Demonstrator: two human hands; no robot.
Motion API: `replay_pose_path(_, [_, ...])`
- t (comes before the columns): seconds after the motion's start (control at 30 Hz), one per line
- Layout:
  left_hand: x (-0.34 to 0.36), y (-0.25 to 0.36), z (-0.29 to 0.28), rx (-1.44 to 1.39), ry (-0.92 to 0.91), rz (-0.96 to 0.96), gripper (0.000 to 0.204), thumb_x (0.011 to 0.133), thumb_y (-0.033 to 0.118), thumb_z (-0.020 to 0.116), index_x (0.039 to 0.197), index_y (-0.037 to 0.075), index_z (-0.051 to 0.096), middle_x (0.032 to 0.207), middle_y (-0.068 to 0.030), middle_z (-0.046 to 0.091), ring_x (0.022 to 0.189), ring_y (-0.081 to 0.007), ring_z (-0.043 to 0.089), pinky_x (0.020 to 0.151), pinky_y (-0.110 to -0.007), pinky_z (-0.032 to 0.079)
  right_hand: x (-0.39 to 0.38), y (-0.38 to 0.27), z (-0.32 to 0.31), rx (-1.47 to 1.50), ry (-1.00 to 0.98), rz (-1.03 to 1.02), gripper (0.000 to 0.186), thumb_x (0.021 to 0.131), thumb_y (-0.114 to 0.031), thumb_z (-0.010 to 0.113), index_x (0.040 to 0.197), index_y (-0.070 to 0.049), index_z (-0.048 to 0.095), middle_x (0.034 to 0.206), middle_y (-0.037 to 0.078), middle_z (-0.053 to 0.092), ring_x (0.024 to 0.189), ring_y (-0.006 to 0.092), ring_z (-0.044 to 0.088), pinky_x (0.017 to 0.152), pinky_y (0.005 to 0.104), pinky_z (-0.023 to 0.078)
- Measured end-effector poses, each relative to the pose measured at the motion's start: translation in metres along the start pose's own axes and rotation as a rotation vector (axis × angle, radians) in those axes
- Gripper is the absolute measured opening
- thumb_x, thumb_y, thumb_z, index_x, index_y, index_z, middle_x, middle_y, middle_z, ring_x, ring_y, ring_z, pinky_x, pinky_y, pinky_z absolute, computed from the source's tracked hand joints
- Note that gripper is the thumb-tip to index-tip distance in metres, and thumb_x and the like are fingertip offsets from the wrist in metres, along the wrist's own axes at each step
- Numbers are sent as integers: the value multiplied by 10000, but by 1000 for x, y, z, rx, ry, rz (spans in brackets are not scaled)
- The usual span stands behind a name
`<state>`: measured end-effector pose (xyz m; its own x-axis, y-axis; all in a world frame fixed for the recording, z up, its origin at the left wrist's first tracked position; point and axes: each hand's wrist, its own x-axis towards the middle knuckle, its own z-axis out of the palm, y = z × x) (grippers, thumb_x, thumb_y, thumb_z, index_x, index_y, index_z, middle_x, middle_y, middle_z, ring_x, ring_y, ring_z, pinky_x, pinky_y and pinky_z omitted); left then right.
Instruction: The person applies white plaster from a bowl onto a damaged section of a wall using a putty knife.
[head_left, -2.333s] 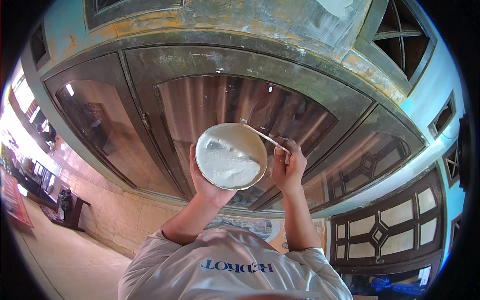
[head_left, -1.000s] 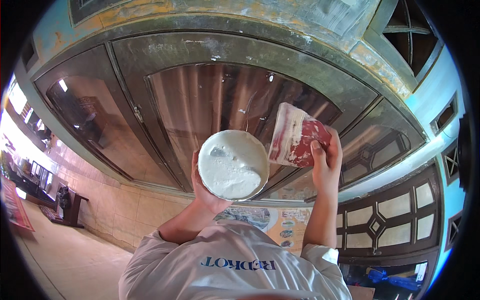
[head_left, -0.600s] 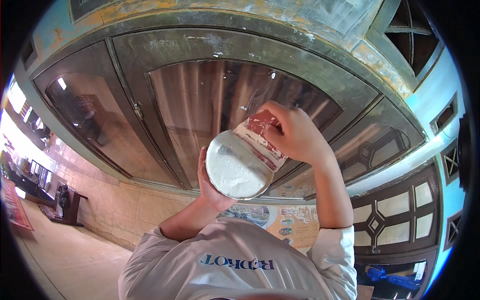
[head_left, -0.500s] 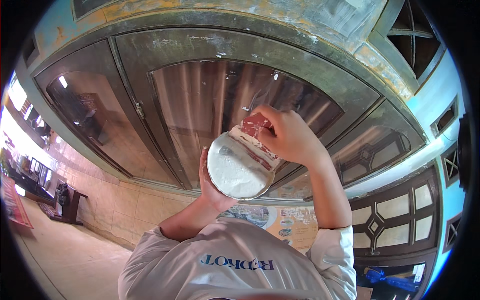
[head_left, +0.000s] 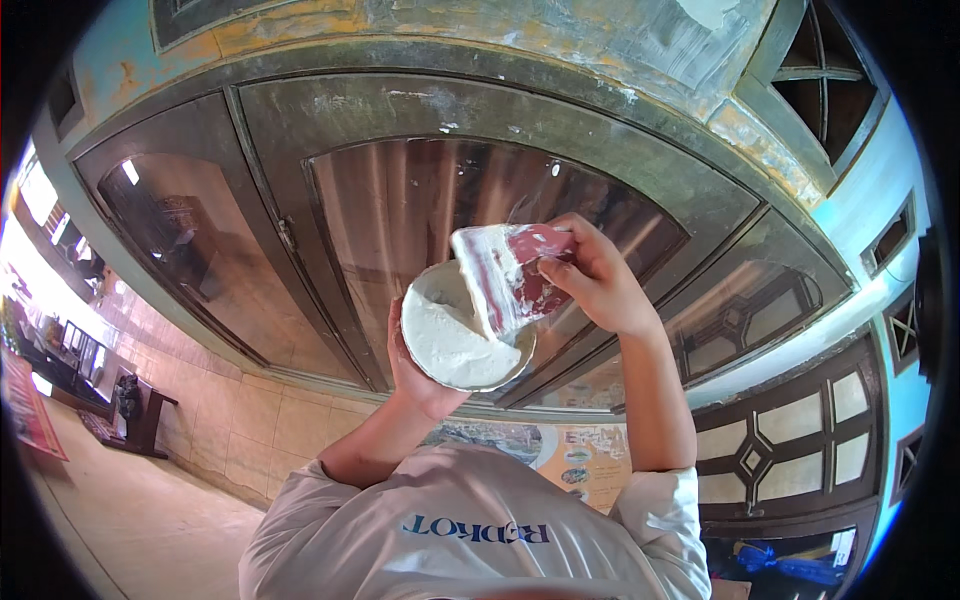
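Observation:
My left hand [head_left: 418, 372] is wrapped round the left side of a round bowl [head_left: 527, 352]. White paste [head_left: 450, 345], like wall putty, fills much of it, with a hollow scooped at the far side. Between thumb and fingers, my right hand [head_left: 597, 275] pinches a flat red putty scraper [head_left: 545, 245]. The scraper is tilted over the bowl's right side, and its broad edge is thickly coated with white paste. Its lower corner meets the paste or hangs just above it; I cannot tell which.
Ahead stand brown-framed windows [head_left: 480, 100] with curtains behind the glass. The wall [head_left: 690, 60] above them has patchy white and ochre areas. A dark door with pale panes [head_left: 790, 430] is at the right. Dark furniture [head_left: 135, 415] stands on the tiled floor [head_left: 160, 530] at the left.
My right hand has lifted the scraper out of the bowl, turning its paste-coated face into view. A hollow now shows in the paste. The bowl has shifted slightly left.

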<state>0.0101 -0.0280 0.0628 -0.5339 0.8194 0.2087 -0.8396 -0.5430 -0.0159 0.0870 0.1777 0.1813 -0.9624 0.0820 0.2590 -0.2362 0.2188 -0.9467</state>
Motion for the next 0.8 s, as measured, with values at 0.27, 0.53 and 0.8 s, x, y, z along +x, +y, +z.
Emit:
replay_pose_path(0.27, [9, 8, 1, -11, -1, -10, 650, 951, 653, 438, 1396, 197, 568, 1413, -63, 577, 1288, -350, 541, 1093, -554, 407, -24, -1, 19, -422, 267, -85, 141, 991, -86, 615, 1074, 10, 553, 775, 59, 649, 687, 43, 501, 630, 229, 435])
replay_pose_path(0.53, [14, 9, -3, 34, 84, 6, 651, 950, 649, 442, 1398, 194, 569, 1428, -66, 566, 1300, -354, 529, 1106, -555, 391, -24, 6, 14, -514, 294, -81, 188, 967, -99, 657, 1087, 4, 554, 768, 74, 652, 664, 70, 506, 611, 252, 448])
replay_pose_path(0.8, [20, 10, -1, -13, -55, 12, 624, 982, 586, 427, 1415, 154, 549, 1442, -103, 553, 1312, -375, 513, 1126, -567, 366, -25, 23, 3, -264, 340, -180, 197, 972, -83, 642, 1118, -2, 540, 930, 73, 690, 808, 87, 631, 695, 253, 513])
